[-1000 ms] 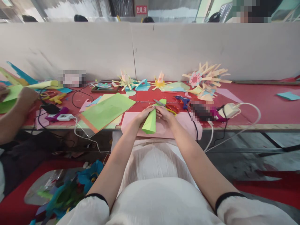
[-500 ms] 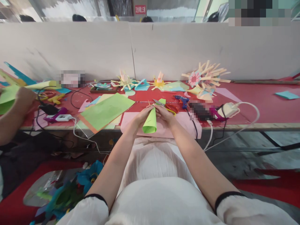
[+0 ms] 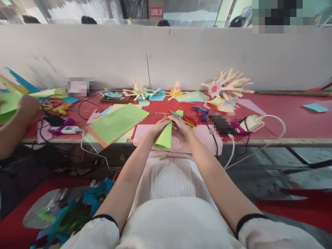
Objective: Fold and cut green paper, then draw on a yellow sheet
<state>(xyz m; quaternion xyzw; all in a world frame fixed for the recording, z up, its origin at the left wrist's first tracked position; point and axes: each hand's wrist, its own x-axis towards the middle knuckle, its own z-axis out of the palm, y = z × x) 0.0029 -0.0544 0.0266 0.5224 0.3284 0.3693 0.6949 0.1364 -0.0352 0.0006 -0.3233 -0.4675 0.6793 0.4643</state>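
Note:
Between my two hands is a green paper cone [image 3: 164,137], its wide end toward me and its narrow end at my fingertips. My left hand [image 3: 160,126] is closed on the cone's left side. My right hand [image 3: 181,125] grips it from the right near the tip; some fingers are hidden behind the paper. Just beyond my fingers lie scissors [image 3: 190,121] with red and yellow handles, beside a small green paper scrap [image 3: 179,112]. Under my hands is a pink sheet [image 3: 202,136] at the table's front edge.
Green paper sheets [image 3: 119,122] are stacked at left. A blue glue gun [image 3: 201,112] and a power strip [image 3: 242,126] with cables are at right. Paper flowers [image 3: 176,90] stand along the partition [image 3: 103,55]. A co-worker's hand [image 3: 28,107] holds green paper at far left.
The cone's wide end has gone from a round opening to a flatter, broader shape, spreading left. My hands stay at nearly the same spot.

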